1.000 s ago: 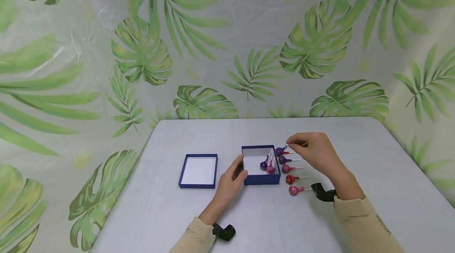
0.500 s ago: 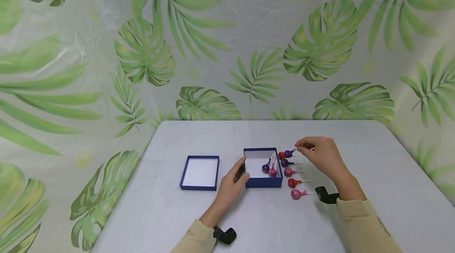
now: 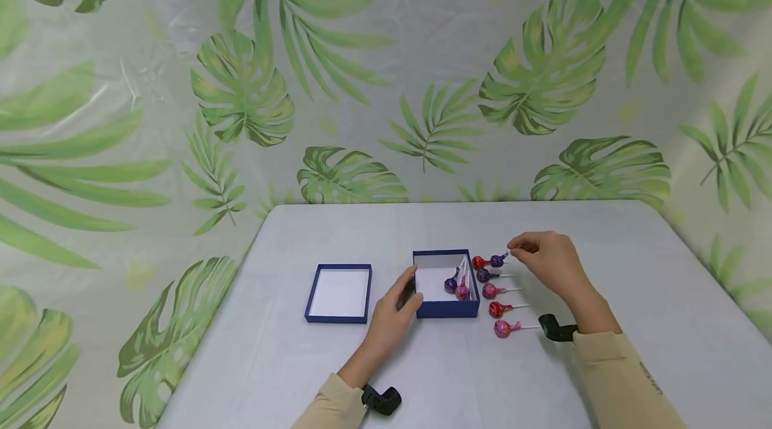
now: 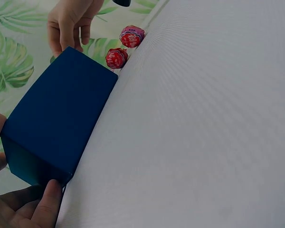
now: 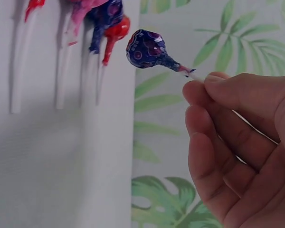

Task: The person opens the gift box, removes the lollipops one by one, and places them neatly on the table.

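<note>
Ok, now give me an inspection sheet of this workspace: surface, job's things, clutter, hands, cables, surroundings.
Surface: white table, bare patch in front of the box.
Job's things: blue box, open, with two lollipops inside in view; five loose lollipops in a rough column to its right; shallow lid to its left, inner side up.
Clutter: nothing seen.
Hands: left hand grips the box's left side; right hand pinches a purple lollipop by its stick.
Cables: nothing seen.
Surroundings: leaf-print backdrop behind the table.

place: screened-off tabletop spot, room kind unclear | pale table (image 3: 458, 369) | leaf-print sheeting (image 3: 434, 47) behind it and along both sides
</note>
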Demonstrator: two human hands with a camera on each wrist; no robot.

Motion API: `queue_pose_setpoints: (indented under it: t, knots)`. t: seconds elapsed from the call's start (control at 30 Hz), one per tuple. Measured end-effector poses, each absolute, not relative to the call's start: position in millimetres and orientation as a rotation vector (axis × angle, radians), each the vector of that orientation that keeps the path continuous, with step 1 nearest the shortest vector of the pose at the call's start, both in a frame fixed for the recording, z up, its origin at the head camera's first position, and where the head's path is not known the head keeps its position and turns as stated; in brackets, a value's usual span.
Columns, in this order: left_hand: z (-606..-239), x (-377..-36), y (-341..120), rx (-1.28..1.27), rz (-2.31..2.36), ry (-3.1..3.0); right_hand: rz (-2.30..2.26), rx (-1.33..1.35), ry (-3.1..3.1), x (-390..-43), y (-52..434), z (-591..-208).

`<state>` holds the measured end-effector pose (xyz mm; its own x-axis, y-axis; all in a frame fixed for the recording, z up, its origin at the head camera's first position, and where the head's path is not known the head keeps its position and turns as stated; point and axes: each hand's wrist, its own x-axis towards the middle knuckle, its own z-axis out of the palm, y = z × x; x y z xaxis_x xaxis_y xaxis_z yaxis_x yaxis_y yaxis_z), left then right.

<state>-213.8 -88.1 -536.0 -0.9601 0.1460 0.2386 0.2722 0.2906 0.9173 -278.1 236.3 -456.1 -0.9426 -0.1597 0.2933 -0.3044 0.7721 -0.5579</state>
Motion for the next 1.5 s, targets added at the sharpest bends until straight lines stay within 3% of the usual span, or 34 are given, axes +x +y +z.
queue_pose_setpoints:
  t: [1.5]
  knots:
    - [-535, -213, -92, -0.402, -1.718, -2.478, 0.988, 0.254, -2.933, -293, 262, -485]
